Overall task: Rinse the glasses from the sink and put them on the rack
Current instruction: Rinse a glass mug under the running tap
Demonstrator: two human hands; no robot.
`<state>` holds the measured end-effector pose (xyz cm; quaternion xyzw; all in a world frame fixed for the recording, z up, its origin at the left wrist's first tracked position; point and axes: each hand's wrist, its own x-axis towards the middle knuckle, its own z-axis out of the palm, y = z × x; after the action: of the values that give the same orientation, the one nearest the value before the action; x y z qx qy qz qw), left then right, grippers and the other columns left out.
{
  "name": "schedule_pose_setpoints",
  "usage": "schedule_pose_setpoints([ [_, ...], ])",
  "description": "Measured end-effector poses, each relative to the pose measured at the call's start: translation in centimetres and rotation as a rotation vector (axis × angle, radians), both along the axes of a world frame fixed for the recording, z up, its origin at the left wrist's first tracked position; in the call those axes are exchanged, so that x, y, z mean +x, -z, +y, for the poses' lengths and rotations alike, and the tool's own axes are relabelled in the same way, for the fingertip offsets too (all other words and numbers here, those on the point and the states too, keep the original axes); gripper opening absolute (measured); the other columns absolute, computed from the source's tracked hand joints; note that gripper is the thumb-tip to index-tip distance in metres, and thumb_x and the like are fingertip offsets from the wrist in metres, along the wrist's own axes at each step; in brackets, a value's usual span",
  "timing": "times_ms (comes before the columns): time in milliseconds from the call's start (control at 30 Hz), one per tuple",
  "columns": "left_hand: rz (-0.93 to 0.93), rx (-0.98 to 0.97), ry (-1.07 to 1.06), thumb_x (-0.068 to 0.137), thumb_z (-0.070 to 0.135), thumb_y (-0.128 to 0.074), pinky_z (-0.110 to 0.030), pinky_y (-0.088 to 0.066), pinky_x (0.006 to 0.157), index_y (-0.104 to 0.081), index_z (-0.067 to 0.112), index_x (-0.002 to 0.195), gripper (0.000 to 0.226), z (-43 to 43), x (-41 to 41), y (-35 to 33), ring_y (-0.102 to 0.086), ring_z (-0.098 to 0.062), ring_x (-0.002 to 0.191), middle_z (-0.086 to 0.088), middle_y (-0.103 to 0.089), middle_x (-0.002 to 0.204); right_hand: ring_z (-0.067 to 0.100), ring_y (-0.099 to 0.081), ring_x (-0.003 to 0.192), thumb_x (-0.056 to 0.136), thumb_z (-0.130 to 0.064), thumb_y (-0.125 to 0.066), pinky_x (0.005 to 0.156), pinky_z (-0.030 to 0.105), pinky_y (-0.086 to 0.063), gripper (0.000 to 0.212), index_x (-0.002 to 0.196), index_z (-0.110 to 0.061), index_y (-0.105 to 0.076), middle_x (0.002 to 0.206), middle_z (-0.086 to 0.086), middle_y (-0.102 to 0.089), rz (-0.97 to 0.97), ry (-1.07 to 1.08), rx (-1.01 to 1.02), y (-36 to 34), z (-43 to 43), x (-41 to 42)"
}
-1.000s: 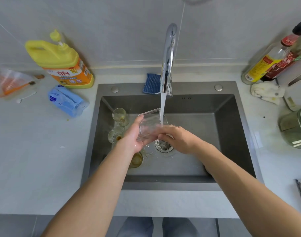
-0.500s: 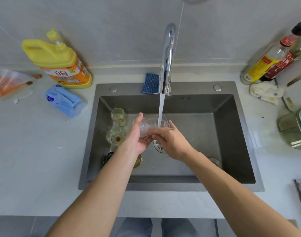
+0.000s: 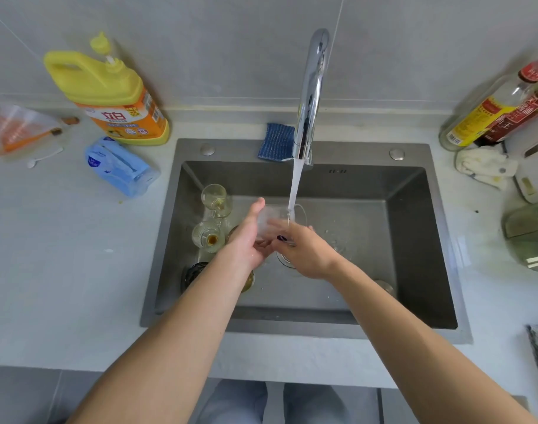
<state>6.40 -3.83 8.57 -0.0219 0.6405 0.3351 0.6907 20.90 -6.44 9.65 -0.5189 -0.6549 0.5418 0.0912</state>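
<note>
A clear glass [image 3: 274,220] is under the running water [image 3: 294,185] from the chrome faucet [image 3: 310,93], over the middle of the steel sink [image 3: 414,240]. My left hand [image 3: 246,240] cups the glass from the left. My right hand [image 3: 304,252] grips it from the right, fingers at its rim. Several other glasses stand at the sink's left side: a small clear one [image 3: 215,198], a ribbed one with brown dregs [image 3: 208,235], a dark one [image 3: 194,272], and an amber one [image 3: 248,281] partly hidden by my left forearm. No rack is in view.
A yellow detergent jug [image 3: 108,93] and a blue packet [image 3: 120,166] lie on the counter to the left. A blue sponge [image 3: 275,142] sits behind the faucet. Sauce bottles [image 3: 491,108], a white cloth [image 3: 485,166] and a green-lidded jar [image 3: 531,237] crowd the right counter.
The glass has turned in my hands under the stream, from tilted sideways to nearly mouth-up. My right hand shifted closer onto its rim. The view drifted slightly.
</note>
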Motion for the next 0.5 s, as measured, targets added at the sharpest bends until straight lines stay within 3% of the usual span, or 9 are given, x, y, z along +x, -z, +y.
schedule_pose_setpoints([
  [67,0.014,0.001,0.012,0.079,0.06,-0.083,-0.045,-0.063,0.091,-0.064,0.007,0.116,0.067,-0.2,0.0,0.2,-0.077,-0.034,0.099,-0.021,-0.076,0.108,0.004,-0.053,0.138,0.105,-0.009,-0.056,0.121,0.032,-0.036,0.048,0.152,-0.017,-0.049,0.147,-0.005,-0.06,0.377,0.114,-0.292,-1.0,-0.1,0.3],
  [133,0.042,0.006,0.015,0.084,0.059,-0.079,-0.041,-0.066,0.077,-0.064,0.01,0.113,0.059,-0.5,-0.4,0.2,-0.078,-0.031,0.091,-0.019,-0.077,0.105,-0.002,-0.049,0.139,0.106,-0.019,-0.058,0.12,0.029,-0.036,0.046,0.151,-0.025,-0.052,0.151,-0.012,-0.056,0.437,0.103,-0.36,-1.3,-0.1,1.6],
  [200,0.056,0.0,0.016,0.085,0.055,-0.08,-0.041,-0.066,0.066,-0.063,0.01,0.122,0.061,-0.7,-1.1,0.2,-0.08,-0.031,0.085,-0.019,-0.077,0.105,-0.004,-0.035,0.147,0.106,-0.037,-0.055,0.129,0.045,-0.016,0.04,0.146,-0.036,-0.056,0.157,-0.018,-0.047,0.066,-0.082,-0.101,0.2,-0.1,3.1],
  [267,0.051,-0.035,-0.014,0.083,0.051,-0.083,-0.048,-0.067,0.072,-0.058,0.01,0.127,0.065,-0.8,-1.6,0.3,-0.079,-0.037,0.088,-0.025,-0.074,0.109,-0.004,-0.032,0.147,0.104,-0.042,-0.056,0.126,0.058,0.004,0.036,0.14,-0.039,-0.061,0.154,-0.019,-0.049,-0.24,-0.165,0.2,1.5,-0.4,3.8],
  [300,0.033,-0.051,-0.027,0.083,0.05,-0.084,-0.05,-0.066,0.076,-0.057,0.01,0.128,0.066,-0.9,-1.7,0.4,-0.079,-0.04,0.09,-0.027,-0.073,0.11,0.0,-0.038,0.144,0.102,-0.04,-0.061,0.126,0.058,-0.002,0.034,0.136,-0.035,-0.065,0.148,-0.017,-0.055,-0.229,-0.108,0.348,1.9,-0.5,3.9],
  [367,-0.021,-0.072,-0.037,0.084,0.048,-0.083,-0.051,-0.066,0.077,-0.057,0.01,0.128,0.063,-1.2,-1.7,0.5,-0.077,-0.042,0.094,-0.028,-0.072,0.113,0.012,-0.045,0.132,0.095,-0.033,-0.073,0.122,0.037,-0.025,0.038,0.131,-0.026,-0.067,0.134,-0.007,-0.061,-0.067,0.135,0.573,2.3,-0.8,3.8],
  [433,-0.097,-0.09,-0.028,0.087,0.047,-0.081,-0.05,-0.066,0.07,-0.057,0.011,0.128,0.06,-1.7,-1.5,0.4,-0.076,-0.044,0.096,-0.028,-0.071,0.117,0.009,-0.042,0.13,0.093,-0.034,-0.076,0.114,0.016,-0.03,0.05,0.139,-0.024,-0.059,0.136,-0.007,-0.052,0.054,0.335,0.48,1.9,-0.8,3.7],
  [500,-0.173,-0.1,0.025,0.089,0.049,-0.078,-0.046,-0.066,0.065,-0.058,0.008,0.133,0.064,-2.1,-1.1,0.5,-0.077,-0.042,0.092,-0.027,-0.072,0.116,0.005,-0.052,0.127,0.099,-0.045,-0.065,0.11,0.022,-0.041,0.044,0.14,-0.029,-0.057,0.134,-0.013,-0.058,0.134,0.344,0.107,1.1,-0.7,3.4],
])
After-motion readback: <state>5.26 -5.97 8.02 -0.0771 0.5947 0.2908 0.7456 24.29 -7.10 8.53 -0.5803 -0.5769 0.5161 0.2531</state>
